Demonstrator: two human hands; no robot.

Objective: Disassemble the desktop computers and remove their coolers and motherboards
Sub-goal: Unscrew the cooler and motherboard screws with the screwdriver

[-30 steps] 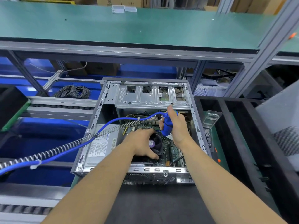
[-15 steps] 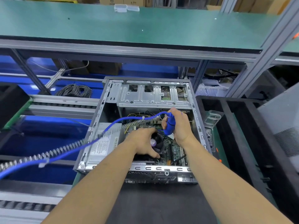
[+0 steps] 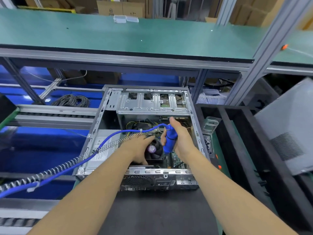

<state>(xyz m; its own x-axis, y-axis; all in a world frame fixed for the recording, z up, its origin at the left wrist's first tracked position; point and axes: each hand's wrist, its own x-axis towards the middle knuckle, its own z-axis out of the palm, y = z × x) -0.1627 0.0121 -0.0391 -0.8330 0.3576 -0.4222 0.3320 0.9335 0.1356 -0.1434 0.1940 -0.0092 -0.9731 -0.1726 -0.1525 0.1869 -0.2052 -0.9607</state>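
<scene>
Here, an open case (image 3: pixel 142 133) lies on the table (image 3: pixel 152 214); inside it sits the cooler (image 3: pixel 155 150), its fan up; the left hand (image 3: pixel 135 150) rests on the cooler's left side, its fingers (image 3: pixel 149 137) stretched flat along the far edge, thumb at the near edge; the right hand (image 3: pixel 181 141) is curled round a blue driver (image 3: pixel 170 141), held upright just right of the fan; its coiled hose (image 3: pixel 67 165) trails away left.

Right hand (image 3: pixel 182 139) grips blue screwdriver (image 3: pixel 169 141) over cooler fan (image 3: pixel 155 150); left hand (image 3: pixel 138 147) rests beside
</scene>
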